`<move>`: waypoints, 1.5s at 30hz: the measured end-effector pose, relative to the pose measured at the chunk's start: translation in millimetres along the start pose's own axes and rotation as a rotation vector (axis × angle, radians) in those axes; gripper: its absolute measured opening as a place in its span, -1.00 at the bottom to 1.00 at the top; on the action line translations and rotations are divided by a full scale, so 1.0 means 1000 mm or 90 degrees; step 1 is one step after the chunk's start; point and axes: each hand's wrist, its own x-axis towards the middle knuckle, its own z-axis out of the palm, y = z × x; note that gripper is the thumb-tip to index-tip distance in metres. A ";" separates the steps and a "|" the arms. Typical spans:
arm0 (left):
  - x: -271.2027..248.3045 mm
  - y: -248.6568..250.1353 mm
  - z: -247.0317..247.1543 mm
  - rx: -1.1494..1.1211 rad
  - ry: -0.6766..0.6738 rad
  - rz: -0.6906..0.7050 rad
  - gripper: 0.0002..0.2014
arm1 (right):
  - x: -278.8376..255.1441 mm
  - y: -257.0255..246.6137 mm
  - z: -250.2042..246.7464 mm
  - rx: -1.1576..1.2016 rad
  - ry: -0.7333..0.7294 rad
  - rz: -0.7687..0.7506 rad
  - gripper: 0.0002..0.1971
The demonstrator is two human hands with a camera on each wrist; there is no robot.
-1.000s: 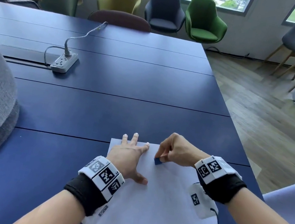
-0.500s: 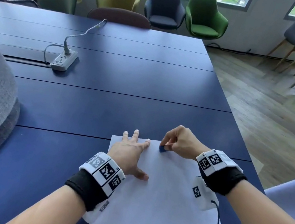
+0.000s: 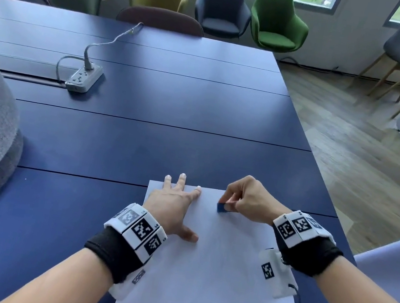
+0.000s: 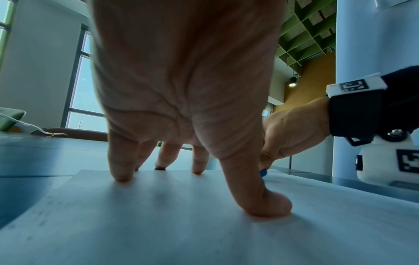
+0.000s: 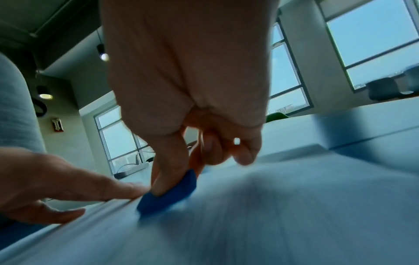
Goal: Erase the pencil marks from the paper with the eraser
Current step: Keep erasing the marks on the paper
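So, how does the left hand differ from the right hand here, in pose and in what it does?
The left hand lies flat with straight, spread fingers; the right hand has its fingers curled. The left hand holds nothing and presses the paper down; the right hand pinches the blue eraser against the sheet. The left hand is near the paper's far left corner, the right hand further right. Both wear marker wristbands and meet the same paper.

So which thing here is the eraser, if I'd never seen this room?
Start at the big dark blue table and find the white paper at its near edge. At the sheet's far edge, the right hand pinches a little blue block, the eraser: the only blue thing on the white.
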 end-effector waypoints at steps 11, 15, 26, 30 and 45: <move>0.001 0.000 0.000 -0.003 -0.007 0.001 0.12 | 0.002 0.004 -0.004 -0.003 -0.042 0.033 -0.84; 0.000 -0.002 0.000 -0.001 -0.005 0.002 0.12 | 0.003 -0.006 -0.007 0.006 -0.024 0.013 -0.82; -0.001 -0.003 0.000 0.001 -0.001 0.004 0.11 | -0.015 -0.010 0.004 -0.002 0.039 0.043 -0.87; -0.001 -0.001 -0.001 0.003 -0.003 0.003 0.12 | -0.028 -0.009 0.012 -0.008 -0.055 0.031 -0.87; -0.001 -0.003 -0.001 0.002 0.000 0.000 0.13 | -0.020 -0.017 0.021 0.025 -0.016 -0.005 -0.85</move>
